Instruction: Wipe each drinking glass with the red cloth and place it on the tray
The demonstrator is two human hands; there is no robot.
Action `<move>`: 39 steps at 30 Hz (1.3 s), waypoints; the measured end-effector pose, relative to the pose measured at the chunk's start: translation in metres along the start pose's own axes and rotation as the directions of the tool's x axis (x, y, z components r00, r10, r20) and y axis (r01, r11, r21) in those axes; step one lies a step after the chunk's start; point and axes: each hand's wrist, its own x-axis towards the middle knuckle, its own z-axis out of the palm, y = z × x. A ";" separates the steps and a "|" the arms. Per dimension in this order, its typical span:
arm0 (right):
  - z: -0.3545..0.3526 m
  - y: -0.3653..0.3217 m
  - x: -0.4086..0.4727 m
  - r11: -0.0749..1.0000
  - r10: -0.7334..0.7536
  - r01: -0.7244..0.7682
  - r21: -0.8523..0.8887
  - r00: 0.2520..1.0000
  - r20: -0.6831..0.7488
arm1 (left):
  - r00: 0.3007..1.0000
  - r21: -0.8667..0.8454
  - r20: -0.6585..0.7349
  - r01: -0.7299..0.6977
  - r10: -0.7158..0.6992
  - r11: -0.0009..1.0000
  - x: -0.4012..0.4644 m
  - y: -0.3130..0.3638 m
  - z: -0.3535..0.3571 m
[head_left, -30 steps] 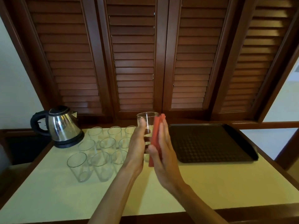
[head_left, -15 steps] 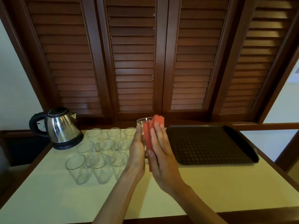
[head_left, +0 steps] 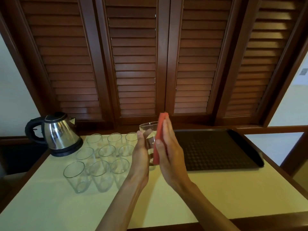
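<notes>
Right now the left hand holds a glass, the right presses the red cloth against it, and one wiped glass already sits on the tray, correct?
Not quite. The head view shows the tray bare. The left hand does hold the glass, with the right hand pressing the red cloth against it.

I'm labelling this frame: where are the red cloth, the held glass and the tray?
red cloth [head_left: 159,130], head view, upper fold.
held glass [head_left: 147,129], head view, near rim.
tray [head_left: 216,147], head view, bare textured floor.
</notes>
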 end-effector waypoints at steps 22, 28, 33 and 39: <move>0.008 0.020 -0.016 0.966 -0.177 0.192 -0.170 0.979 0.101 | 0.998 -0.058 0.052 -0.025 0.028 0.998 0.012 0.017 -0.001; 0.007 0.006 -0.001 0.979 -0.127 0.132 -0.156 0.991 0.039 | 0.995 -0.041 0.094 0.034 -0.030 0.999 0.008 0.013 0.002; 0.006 0.019 -0.006 0.999 -0.037 0.037 -0.023 0.999 -0.010 | 1.000 0.010 0.015 -0.014 0.014 1.000 0.008 0.006 0.000; 0.014 0.021 -0.027 0.969 -0.181 0.186 -0.163 0.982 0.046 | 0.998 -0.014 0.046 0.047 -0.046 0.999 0.004 0.005 -0.003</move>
